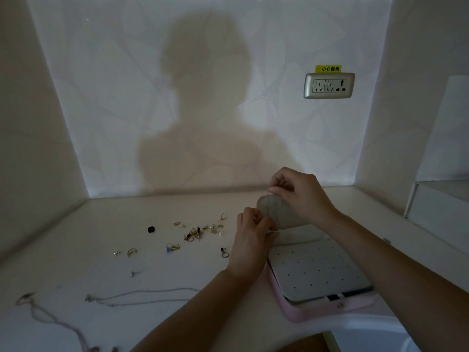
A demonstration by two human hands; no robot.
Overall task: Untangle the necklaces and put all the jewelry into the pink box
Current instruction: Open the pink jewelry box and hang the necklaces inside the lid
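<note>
The pink box [330, 312] lies open at the right side of the white counter [76, 232]. A gray panel [317, 270] with small holes is on top of it, and a gray flap [284, 215] stands up at its far end. The right hand [304, 194] is raised over the top of this flap. Its thumb and forefinger are pressed together and pinch a thin chain [271, 201], which hangs down in front of the flap; the other fingers are curled. The left hand [250, 235] is lower, at the left edge of the flap, with the fingers curled tightly inward. It is not possible to tell if they hold the lower end of the chain or the flap itself. Left of the hands, a group of rings and earrings [195, 232] is scattered on the counter, and a small black piece [151, 229] lies near them. Closer to the person, a silver necklace [142, 297] is stretched out on the counter, partly under the left forearm. A second necklace [43, 315] lies at the near left corner. On the wall behind there is a silver wall socket [329, 85] with a yellow label [328, 68] just above it.
</note>
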